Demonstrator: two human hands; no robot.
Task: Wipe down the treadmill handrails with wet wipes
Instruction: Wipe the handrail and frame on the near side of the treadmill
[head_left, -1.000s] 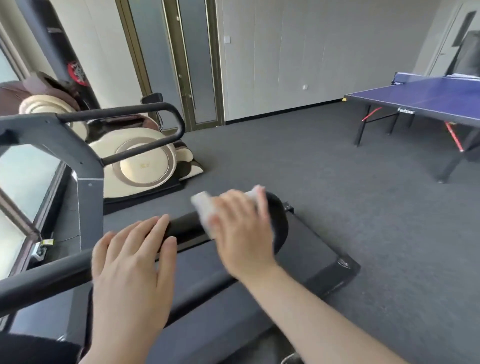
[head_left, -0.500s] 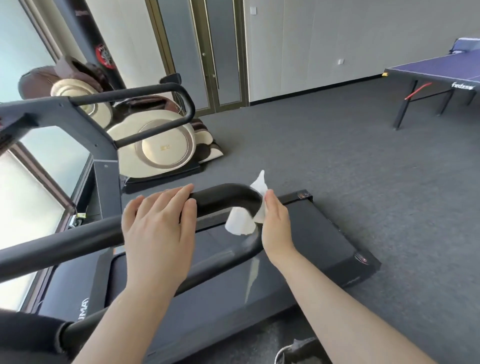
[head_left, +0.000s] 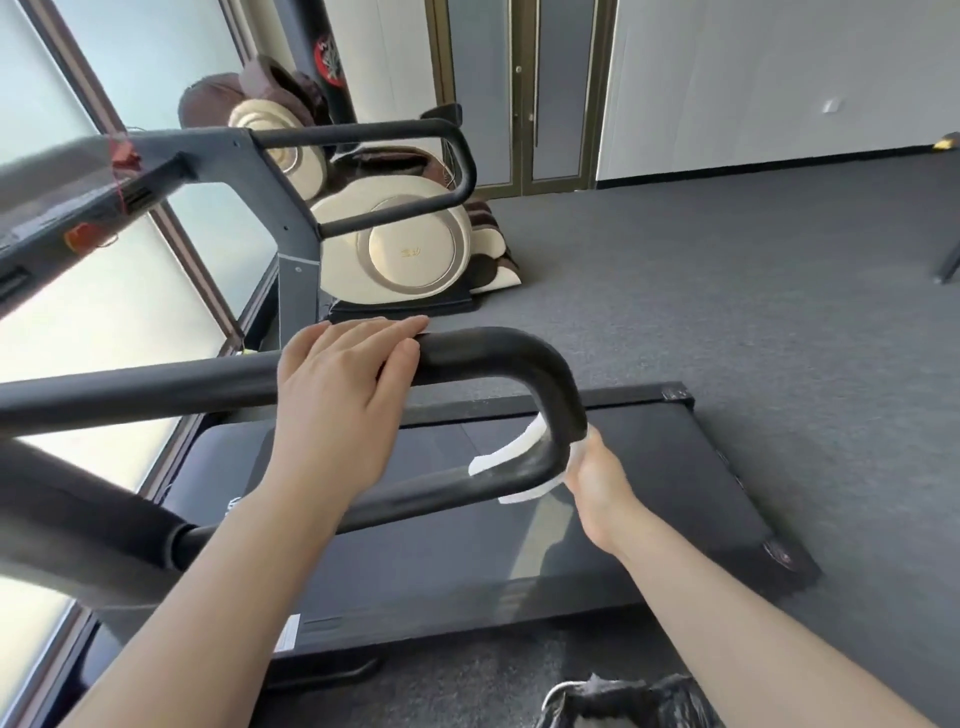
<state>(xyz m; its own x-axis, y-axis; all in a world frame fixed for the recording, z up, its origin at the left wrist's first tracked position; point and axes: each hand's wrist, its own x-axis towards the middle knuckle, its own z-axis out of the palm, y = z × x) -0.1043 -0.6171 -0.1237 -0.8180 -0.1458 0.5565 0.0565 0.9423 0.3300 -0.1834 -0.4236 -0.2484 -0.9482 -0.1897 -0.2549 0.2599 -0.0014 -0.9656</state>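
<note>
— Hands first: where are they?

— Left hand (head_left: 340, 382) lies palm down over the top bar of the near handrail (head_left: 498, 353), forearm reaching up from seven o'clock. Its fingers (head_left: 395, 332) are straight and pressed together, laid across the bar toward one o'clock; they rest on it, not curled round.

— And the other?

— Right hand (head_left: 597, 475) sits at the lower turn of the handrail's loop, forearm running in from five o'clock. It holds the wet wipe (head_left: 506, 452) against the bar; white shows on both sides of the tube, so the wipe is wrapped around it. Its fingers are hidden behind the bar, so I cannot tell exactly how they lie.

— What's around?

— Treadmill deck (head_left: 649, 519) is below the loop. Far handrail (head_left: 415, 130) is at eleven o'clock, with a cream and brown massage chair (head_left: 410, 254) behind it at twelve, on grey carpet (head_left: 727, 291).
</note>
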